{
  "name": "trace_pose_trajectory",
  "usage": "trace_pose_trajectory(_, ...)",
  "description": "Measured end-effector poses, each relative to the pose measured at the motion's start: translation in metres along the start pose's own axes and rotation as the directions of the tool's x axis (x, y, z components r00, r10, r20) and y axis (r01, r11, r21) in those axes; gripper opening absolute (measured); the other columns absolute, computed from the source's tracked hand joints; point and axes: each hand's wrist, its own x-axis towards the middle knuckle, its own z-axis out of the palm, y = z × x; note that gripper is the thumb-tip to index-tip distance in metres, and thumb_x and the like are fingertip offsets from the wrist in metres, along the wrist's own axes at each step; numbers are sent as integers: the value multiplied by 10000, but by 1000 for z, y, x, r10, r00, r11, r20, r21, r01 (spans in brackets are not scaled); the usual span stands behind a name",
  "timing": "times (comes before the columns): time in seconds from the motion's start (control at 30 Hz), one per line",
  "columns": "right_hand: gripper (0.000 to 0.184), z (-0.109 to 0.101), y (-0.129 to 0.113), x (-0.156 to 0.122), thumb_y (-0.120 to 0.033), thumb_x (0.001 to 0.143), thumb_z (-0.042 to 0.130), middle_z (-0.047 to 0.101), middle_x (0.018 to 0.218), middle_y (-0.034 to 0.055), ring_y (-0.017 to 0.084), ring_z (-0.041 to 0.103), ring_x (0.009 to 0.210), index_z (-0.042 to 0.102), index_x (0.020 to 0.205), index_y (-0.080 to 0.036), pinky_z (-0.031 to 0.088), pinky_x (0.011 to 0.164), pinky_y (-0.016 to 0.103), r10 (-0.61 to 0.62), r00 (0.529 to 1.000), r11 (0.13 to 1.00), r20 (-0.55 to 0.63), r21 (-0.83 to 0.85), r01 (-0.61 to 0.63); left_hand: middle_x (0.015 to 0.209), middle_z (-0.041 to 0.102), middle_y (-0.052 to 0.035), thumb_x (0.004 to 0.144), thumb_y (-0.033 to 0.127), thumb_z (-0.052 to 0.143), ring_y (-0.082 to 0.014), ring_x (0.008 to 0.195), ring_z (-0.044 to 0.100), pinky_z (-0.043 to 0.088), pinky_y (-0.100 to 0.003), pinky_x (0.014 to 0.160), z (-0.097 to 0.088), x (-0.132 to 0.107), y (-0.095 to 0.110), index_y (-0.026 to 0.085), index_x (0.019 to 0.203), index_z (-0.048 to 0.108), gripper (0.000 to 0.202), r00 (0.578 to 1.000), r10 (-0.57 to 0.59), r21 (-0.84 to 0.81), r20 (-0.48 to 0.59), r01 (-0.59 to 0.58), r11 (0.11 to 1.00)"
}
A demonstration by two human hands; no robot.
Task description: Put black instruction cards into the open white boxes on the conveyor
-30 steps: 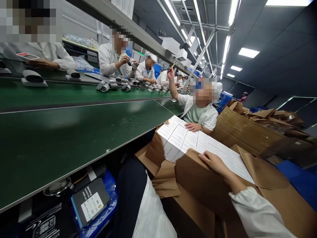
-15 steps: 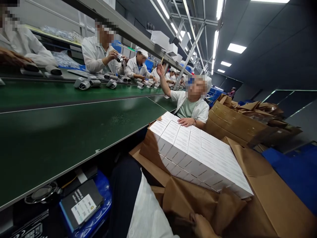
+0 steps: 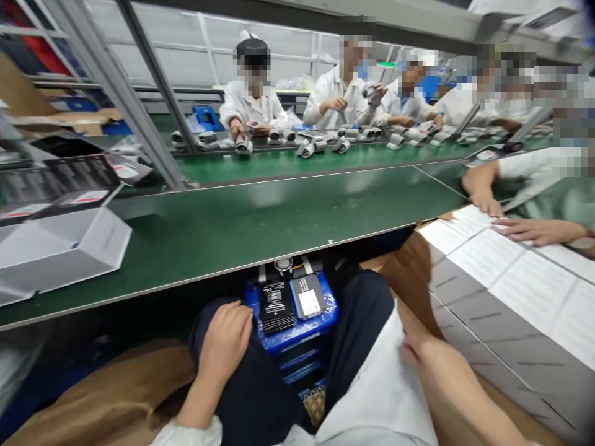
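Right now, white boxes (image 3: 515, 297) lie stacked beside the right hand (image 3: 431, 356).

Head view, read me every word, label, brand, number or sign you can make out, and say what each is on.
No wording can be read with certainty.
Black stack near the left hand: white print, too small.
Dark packet beside it: white label, too small.
White boxes at right: printed lines, blurred.
White box at left: print on its end, blurred.
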Motion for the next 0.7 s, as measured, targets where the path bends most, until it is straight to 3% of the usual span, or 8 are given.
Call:
trace_pose_trajectory(0.07, 281, -8, -28, 38, -332, 1019, 467, 709, 861, 54, 197, 670, 769, 714, 935, -227, 531, 707, 311, -207, 970, 974, -126, 61, 216, 1068, 724, -97, 952, 148, 462, -230, 1052, 653, 505, -388, 981, 2, 4, 11, 137, 1038, 682, 236, 998, 56, 16, 15, -56, 998)
trace_pose_trajectory(0.1, 263, -7, -43, 56, -296, 1018, 466, 717, 924, 65, 204, 673, 831, 714, 984, -217, 533, 762, 325, -329, 927, 935, -180, 73, 346, 1145, 710, -105, 946, 133, 447, -235, 1097, 644, 506, -389, 990, 3, 5, 16, 138, 1109, 669, 275, 996, 80, 36, 47, -82, 996)
trace_pose_trajectory(0.17, 213, 11, -74, 88, -230, 995, 504, 715, 1034, 94, 233, 660, 965, 707, 1037, -181, 520, 880, 376, -546, 810, 826, -212, 24, 563, 1279, 662, -113, 937, 128, 423, -254, 1182, 617, 510, -406, 1000, 8, 6, 22, 147, 1253, 615, 370, 985, 100, 81, 142, -112, 990)
trace_pose_trajectory(0.23, 178, 44, -95, 109, -194, 957, 571, 703, 1119, 121, 276, 630, 1079, 697, 1072, -144, 492, 965, 450, -684, 710, 727, -168, -69, 684, 1364, 611, -121, 922, 121, 409, -268, 1239, 591, 509, -429, 1010, 12, 6, 26, 153, 1344, 556, 448, 966, 79, 111, 248, -110, 988)
trace_pose_trajectory(0.33, 233, 91, -104, 118, -149, 935, 603, 683, 1197, 144, 293, 599, 1153, 670, 1154, -111, 439, 1046, 508, -771, 628, 635, -109, -202, 745, 1391, 590, -121, 879, 74, 401, -273, 1266, 577, 487, -469, 1043, 15, 6, 29, 155, 1351, 556, 503, 924, 33, 116, 381, -83, 990)
trace_pose_trajectory(0.4, 249, 107, -99, 116, -97, 939, 569, 681, 1195, 150, 274, 605, 1134, 660, 1171, -98, 425, 1063, 494, -805, 585, 589, -99, -247, 769, 1364, 615, -106, 862, 51, 406, -273, 1251, 589, 473, -492, 1057, 15, 7, 30, 166, 1314, 591, 502, 897, 22, 98, 442, -73, 992)
trace_pose_trajectory(0.57, 213, 99, -94, 112, -37, 954, 484, 706, 1005, 117, 217, 633, 935, 675, 1020, -107, 430, 1035, 435, -844, 507, 536, -176, -249, 807, 1271, 677, -89, 854, 3, 414, -271, 1195, 619, 482, -490, 1034, 16, 5, 30, 179, 1240, 637, 479, 900, 23, 93, 435, -70, 993)
trace_pose_trajectory(0.7, 288, 88, -100, 115, -27, 960, 468, 628, 735, 34, 167, 587, 717, 604, 746, -163, 467, 947, 376, -845, 522, 535, -119, -195, 822, 1176, 704, -78, 857, -30, 381, -267, 1163, 622, 509, -457, 991, 13, 2, 28, 161, 1200, 632, 466, 948, 104, 64, 300, -129, 990)
